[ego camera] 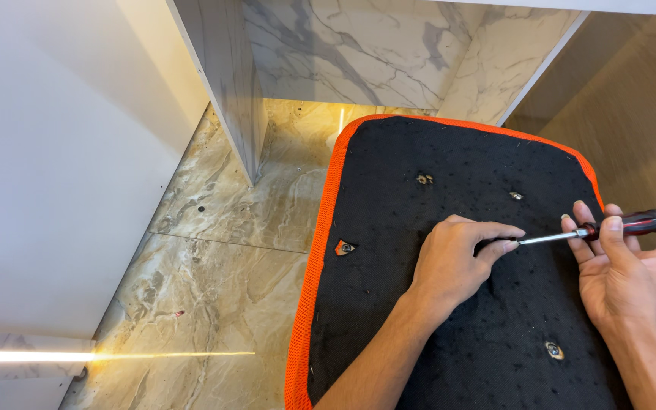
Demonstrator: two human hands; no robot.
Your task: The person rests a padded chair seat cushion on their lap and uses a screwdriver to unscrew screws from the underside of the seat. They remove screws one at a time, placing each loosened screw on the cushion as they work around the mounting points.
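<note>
Screwdriver point(609, 228), red-and-black handle, clamped in right hand point(628, 273) above black seat underside point(434, 319) with orange mesh edge. Left hand point(453, 262) fingertips pinched together around shaft tip; screw beneath not visible. Risk: tip slipping off into guiding fingers under an off-axis push; fabric torn.

labels: small triangular orange-edged tag point(345, 247) on black cushion's left edge | packages, signs, screens: none

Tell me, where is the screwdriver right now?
Right of the head view: the right hand holds the screwdriver, its tip meeting the left hand over the black seat underside.
</note>
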